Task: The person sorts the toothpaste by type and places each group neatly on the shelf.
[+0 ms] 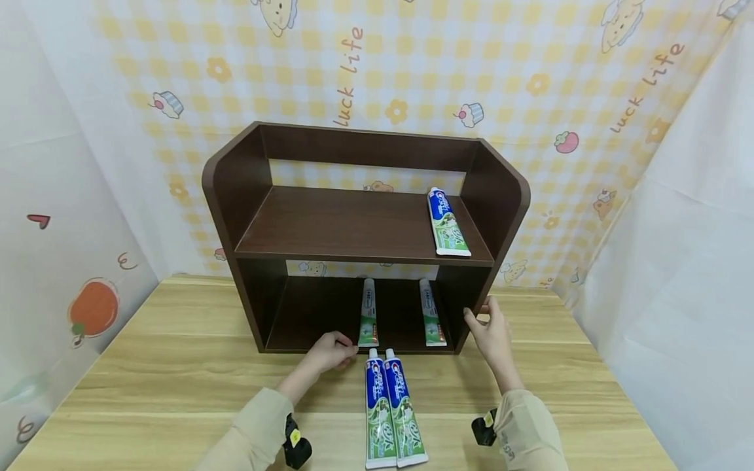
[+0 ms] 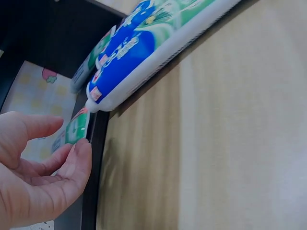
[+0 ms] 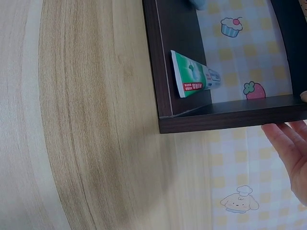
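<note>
A dark brown two-tier shelf (image 1: 365, 222) stands on the table. My left hand (image 1: 331, 351) is at the front edge of its lower board, beside the flat end of a green-and-grey toothpaste tube (image 1: 368, 314). In the left wrist view the thumb of this hand (image 2: 43, 177) stands apart from the bent fingers, and nothing is between them. My right hand (image 1: 490, 330) grips the shelf's right side panel, thumb (image 3: 304, 96) inside and fingers outside. A second green-and-grey toothpaste tube (image 3: 192, 75) lies on the lower board near that panel.
Two blue-and-green toothpaste tubes (image 1: 381, 412) lie side by side on the wooden table (image 1: 177, 392), caps toward the shelf. Another blue-and-green tube (image 1: 448, 226) rests at the right of the upper board. A checked yellow cloth (image 1: 412, 78) hangs behind.
</note>
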`<state>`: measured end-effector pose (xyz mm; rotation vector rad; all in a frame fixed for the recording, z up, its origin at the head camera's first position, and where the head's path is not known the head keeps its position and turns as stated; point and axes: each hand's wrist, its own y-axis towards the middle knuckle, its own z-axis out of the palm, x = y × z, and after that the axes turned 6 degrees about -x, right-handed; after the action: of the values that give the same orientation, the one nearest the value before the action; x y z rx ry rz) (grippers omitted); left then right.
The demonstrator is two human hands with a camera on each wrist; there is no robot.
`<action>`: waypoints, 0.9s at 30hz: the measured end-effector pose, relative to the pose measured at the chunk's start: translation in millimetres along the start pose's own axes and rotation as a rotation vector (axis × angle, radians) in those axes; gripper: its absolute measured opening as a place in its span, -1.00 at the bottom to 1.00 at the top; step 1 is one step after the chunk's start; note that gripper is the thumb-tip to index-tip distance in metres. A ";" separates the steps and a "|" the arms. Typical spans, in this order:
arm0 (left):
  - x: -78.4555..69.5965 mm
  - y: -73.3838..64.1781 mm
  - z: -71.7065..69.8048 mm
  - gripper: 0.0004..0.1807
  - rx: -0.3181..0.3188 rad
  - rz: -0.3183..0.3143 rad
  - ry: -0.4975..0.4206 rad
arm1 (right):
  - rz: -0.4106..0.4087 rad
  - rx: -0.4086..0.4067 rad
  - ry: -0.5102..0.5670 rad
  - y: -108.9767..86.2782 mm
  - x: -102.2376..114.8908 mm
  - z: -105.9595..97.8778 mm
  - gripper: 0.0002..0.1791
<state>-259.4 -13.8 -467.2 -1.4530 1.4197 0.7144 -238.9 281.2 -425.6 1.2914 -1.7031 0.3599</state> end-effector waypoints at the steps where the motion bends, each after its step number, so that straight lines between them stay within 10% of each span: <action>1: 1.0 -1.4 0.9 -0.78 0.002 0.007 0.000 | 0.001 -0.004 -0.002 0.3 0.0 0.1 -0.80; 27: 11.6 -30.0 19.3 -0.61 0.136 0.039 0.019 | -0.003 0.007 0.012 0.8 -2.4 -0.6 -0.79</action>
<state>-224.6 -4.9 -478.2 -1.3330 1.4856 0.6173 -239.3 283.3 -427.0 1.2948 -1.6909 0.3713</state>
